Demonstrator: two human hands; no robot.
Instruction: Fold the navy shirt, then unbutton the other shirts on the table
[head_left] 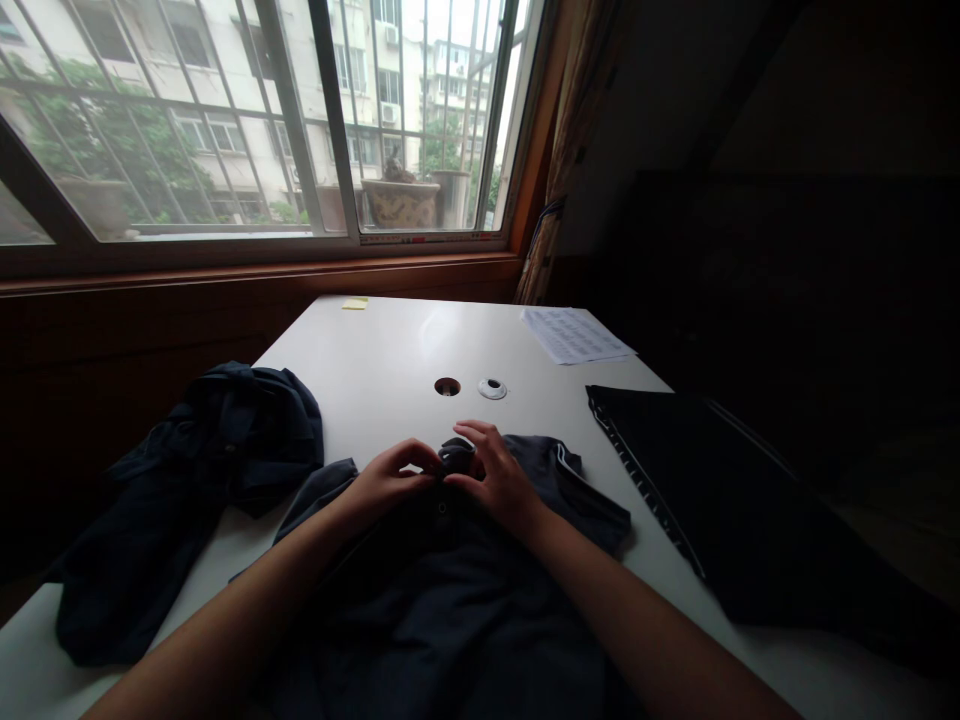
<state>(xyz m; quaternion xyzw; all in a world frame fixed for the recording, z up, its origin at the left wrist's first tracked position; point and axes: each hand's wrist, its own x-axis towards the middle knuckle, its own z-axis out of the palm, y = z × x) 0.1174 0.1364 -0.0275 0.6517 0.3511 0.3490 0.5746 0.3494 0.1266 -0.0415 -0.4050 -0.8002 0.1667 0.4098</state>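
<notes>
A dark navy short-sleeved shirt (442,610) lies spread on the white table in front of me, its collar (456,455) standing up at the far end. My left hand (401,470) pinches the collar's left side between thumb and fingers. On the other side, my right hand (499,475) curves round the collar, thumb low near the neck opening and fingers over the top. A small round mark, perhaps a button, shows just below the hands. The shirt's right sleeve, with a pale stripe, lies beyond my right wrist. Both forearms cover parts of the shirt.
Crumpled dark clothing (225,450) hangs over the table's left side. A flat dark garment with white-striped edges (697,480) lies on the right. Printed papers (574,335), a yellow note (355,303), a cable hole (448,386) and its round cover (493,388) are farther back, below the barred window.
</notes>
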